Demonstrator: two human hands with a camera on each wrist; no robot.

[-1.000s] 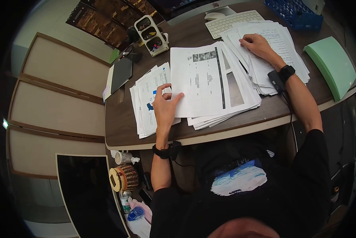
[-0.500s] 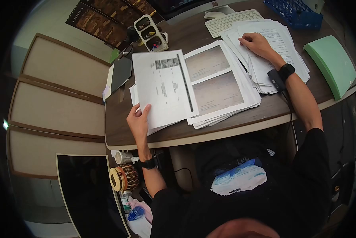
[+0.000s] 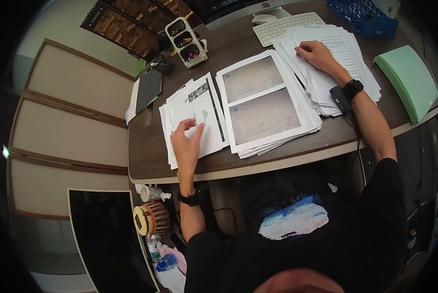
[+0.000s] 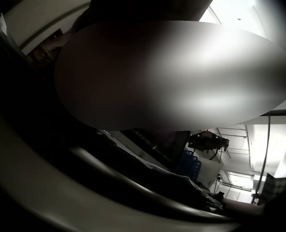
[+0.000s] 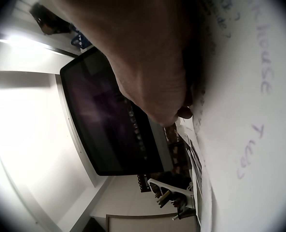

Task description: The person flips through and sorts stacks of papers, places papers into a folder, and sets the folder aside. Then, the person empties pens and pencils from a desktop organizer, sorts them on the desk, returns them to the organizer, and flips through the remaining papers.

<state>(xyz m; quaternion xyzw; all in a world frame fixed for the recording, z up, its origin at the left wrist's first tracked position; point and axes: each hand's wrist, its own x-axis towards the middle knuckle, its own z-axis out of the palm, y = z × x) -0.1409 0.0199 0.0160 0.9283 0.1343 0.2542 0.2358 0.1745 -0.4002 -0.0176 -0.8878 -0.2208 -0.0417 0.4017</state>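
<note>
My left hand is over the left paper stack, thumb and fingers apart, holding nothing. Topmost on that stack lies a printed sheet with a dark strip and small pictures. In the middle, another paper stack shows a page with two large grey-brown pictures. My right hand rests on the right paper stack, its fingers loosely curled and gripping nothing. Handwriting shows on the paper beneath it in the right wrist view. The left wrist view is mostly dark and blurred.
Along the back of the desk are a white keyboard, a mouse and a pen holder. A blue basket and a green curved board stand at the right. A dark folder lies at the left edge.
My left hand carried the printed sheet leftward from the middle stack to the left stack and let go of it. The two-picture page is now uncovered. My right hand stays put.
</note>
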